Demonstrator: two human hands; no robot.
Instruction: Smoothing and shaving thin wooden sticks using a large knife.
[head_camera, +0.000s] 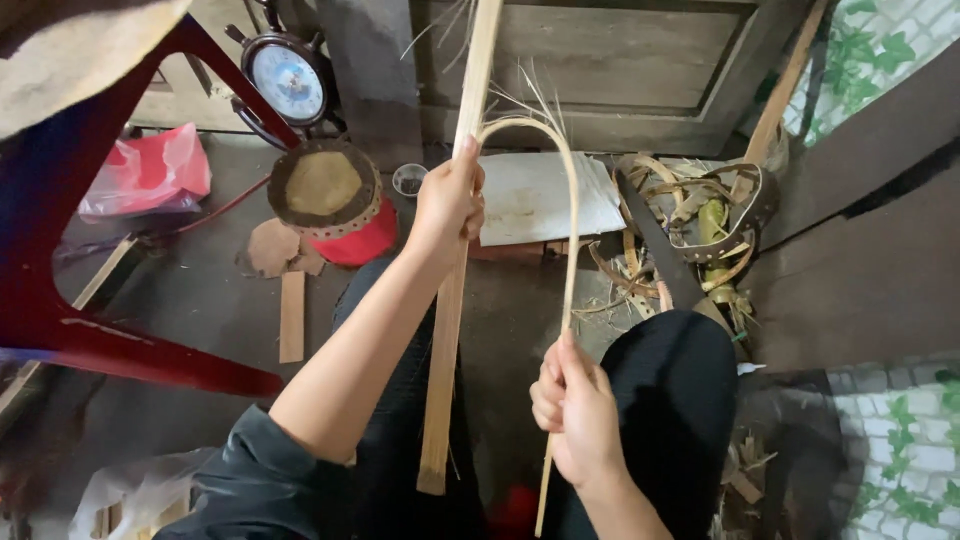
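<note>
From the head view, the left hand (447, 205) is closed round an upright bamboo slat (452, 290), while the right hand (574, 405) pinches a thin strip (570, 250) peeling off it, arching beside the slat. The strip looks light, springy and splintery, so it is best held low near its free end; a red stool (345, 205) stands left of the slat.

Bamboo slat (452, 300): a long, flat, pale tan strip, standing almost upright with a slight lean to the right. Its squared lower end sits low between the person's knees; its upper end runs out of view at the top edge. Loose fibres fray from its upper part. Peeled sliver (570, 230): a much thinner, narrow strip of the same pale colour, still joined to the slat near the top. It arches away to the right in a tight curve, then drops nearly straight, ending free below the knees, well apart from the slat's foot.
</note>
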